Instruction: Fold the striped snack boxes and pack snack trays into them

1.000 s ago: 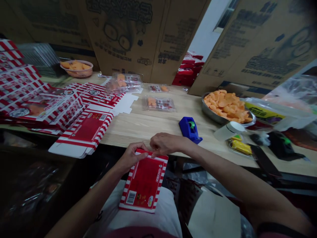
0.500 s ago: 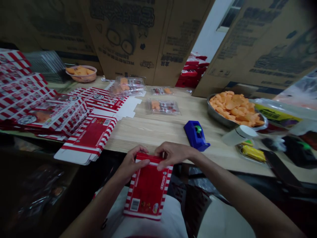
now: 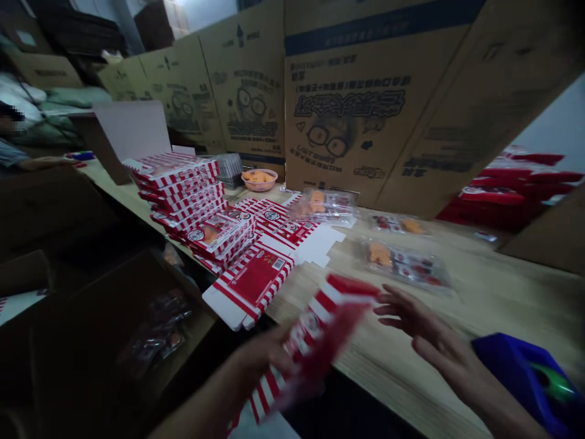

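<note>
A red-and-white striped cardboard box (image 3: 315,335), smeared by motion, is tilted on edge in front of the table, with my left hand (image 3: 269,353) wrapped round its side. My right hand (image 3: 420,332) is apart from the box, to its right, fingers stretched out and holding nothing. Just beyond the box lie flat striped cartons (image 3: 258,274) on the table. To their left rises a stack of striped boxes (image 3: 183,189). Right of my right hand stands a blue tape dispenser (image 3: 512,378) with a green core.
Clear plastic packs of snacks (image 3: 406,265) lie on the wooden table (image 3: 493,317). A pink basket (image 3: 259,182) of orange pieces stands near tall brown cartons (image 3: 347,122). At far left, a person's hand (image 3: 46,163) rests by the table; below are wrapped packs (image 3: 159,329).
My view has swung left. My right hand has let go of the box and opened. My left hand has tilted the box up from flat on my lap.
</note>
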Tool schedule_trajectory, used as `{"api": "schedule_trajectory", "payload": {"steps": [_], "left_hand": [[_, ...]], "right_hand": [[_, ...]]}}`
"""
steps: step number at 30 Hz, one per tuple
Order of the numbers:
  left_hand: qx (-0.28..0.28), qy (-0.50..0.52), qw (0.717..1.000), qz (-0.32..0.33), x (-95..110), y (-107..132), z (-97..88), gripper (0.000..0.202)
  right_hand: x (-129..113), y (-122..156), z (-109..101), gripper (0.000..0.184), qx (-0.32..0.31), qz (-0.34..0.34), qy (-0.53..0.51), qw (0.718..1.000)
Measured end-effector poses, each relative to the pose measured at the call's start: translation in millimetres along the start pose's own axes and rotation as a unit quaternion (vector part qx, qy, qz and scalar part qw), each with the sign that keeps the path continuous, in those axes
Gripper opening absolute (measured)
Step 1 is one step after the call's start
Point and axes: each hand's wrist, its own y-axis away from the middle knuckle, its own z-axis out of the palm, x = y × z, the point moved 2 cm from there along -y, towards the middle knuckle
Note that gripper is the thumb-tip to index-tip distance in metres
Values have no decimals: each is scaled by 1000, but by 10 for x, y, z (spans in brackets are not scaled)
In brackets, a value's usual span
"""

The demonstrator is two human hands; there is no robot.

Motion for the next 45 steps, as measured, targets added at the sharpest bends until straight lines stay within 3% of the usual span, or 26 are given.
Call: {"api": "schedule_trajectory", "payload": {"steps": [1,2,3,5,6,8,10,11,13,16,19,22,25,28,32,37,42,45], "left_hand": [[5,-4,1000,19,83,-21,-120,18],[3,-6,999,47,183,-49,-259,36],[15,-22,996,80,295,-91,-428,51],[103,-132,977,131,511,-232,-835,79],[166,-217,953,133,596,-330,-1047,88],[269,-386,878,93,687,-554,-1411,96],[278,-493,823,43,670,-765,-1623,95],[265,-525,809,26,633,-841,-1663,91],[245,-559,792,29,539,-899,-1610,78],[246,-561,780,129,357,-768,-1224,62],[154,-546,800,195,27,-549,-652,70],[109,-549,816,146,-367,-404,-255,89],[104,-541,829,97,-624,-361,-126,99],[119,-517,842,95,-719,-366,-122,114],[158,-458,864,139,-724,-347,-158,128],[205,-389,885,156,-449,-179,-286,109],[116,-279,937,175,38,113,-190,58],[32,-173,970,168,180,258,44,27]], "right_hand": [[108,-28,6,62,41,10,-22,999],[210,-50,37,60,62,24,-32,997],[300,-71,94,54,62,41,-31,997],[430,-121,270,42,16,69,-5,997],[468,-159,379,38,-14,73,8,997],[501,-275,611,35,-62,64,20,996],[494,-459,839,33,-86,45,13,995],[479,-575,948,31,-95,34,8,995],[425,-846,1154,26,-112,7,9,994],[308,-1303,1439,17,-122,-29,57,991],[211,-1734,1711,13,-115,-20,176,977],[176,-2050,1953,16,-111,1,239,965],[206,-2245,2107,16,-97,25,252,963],[250,-2350,2129,11,-82,62,236,966],[236,-2297,1997,23,-104,99,150,978],[9,-1836,1724,23,-116,96,-4,989],[-330,-1291,1419,27,-124,60,-233,963],[-506,-1051,1224,26,-127,7,-151,980]]}}
